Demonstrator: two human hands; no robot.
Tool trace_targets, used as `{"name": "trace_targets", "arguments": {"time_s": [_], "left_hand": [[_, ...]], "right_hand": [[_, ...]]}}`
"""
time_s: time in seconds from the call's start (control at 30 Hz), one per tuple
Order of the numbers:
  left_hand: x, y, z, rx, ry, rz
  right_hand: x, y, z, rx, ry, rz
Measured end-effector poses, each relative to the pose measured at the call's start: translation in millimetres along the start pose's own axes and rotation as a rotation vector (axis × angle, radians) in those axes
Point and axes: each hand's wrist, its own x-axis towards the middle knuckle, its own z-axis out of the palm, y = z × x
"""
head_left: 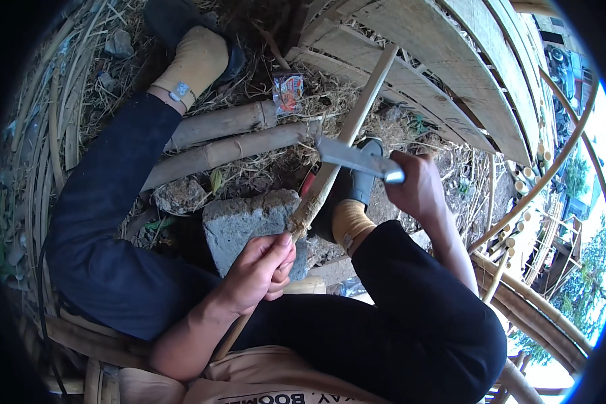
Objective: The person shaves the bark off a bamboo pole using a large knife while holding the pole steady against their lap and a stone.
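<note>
Pale bamboo strip (324,180) seen mid-frame, slanted from top centre down to just below centre; lower part rough and frayed. Its lower end is grasped by the left hand (262,266), fingers curled, thumb laid on top. Knife (351,157) is held by the right hand (417,185), right of centre, fist closed around the handle. Blade is crossed over the strip, pointed left, slightly blurred; whether contact is made cannot be told. Grey concrete block (246,219) is placed near the left hand, at centre. Two bamboo poles (225,153) are laid on the littered ground, left of the strip. Small colourful packet (288,93) is seen by their ends, top centre. Upper right is filled by a slatted wooden panel (438,74). Strip is flanked by dark-trousered legs (114,195).
</note>
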Motion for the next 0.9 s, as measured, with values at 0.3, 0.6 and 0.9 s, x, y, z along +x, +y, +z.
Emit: {"name": "trace_targets", "arguments": {"time_s": [0.3,0.6,0.9], "left_hand": [[2,-3,2,-0.090,-0.115,-0.069],[5,-3,3,-0.051,-0.124,-0.095],[-5,1,4,0.037,-0.015,-0.047]], "right_hand": [[4,-13,2,-0.001,0.025,0.013],[17,52,-41,-0.297,0.239,0.223],[-10,-24,-17,-0.068,-0.099,-0.032]]}}
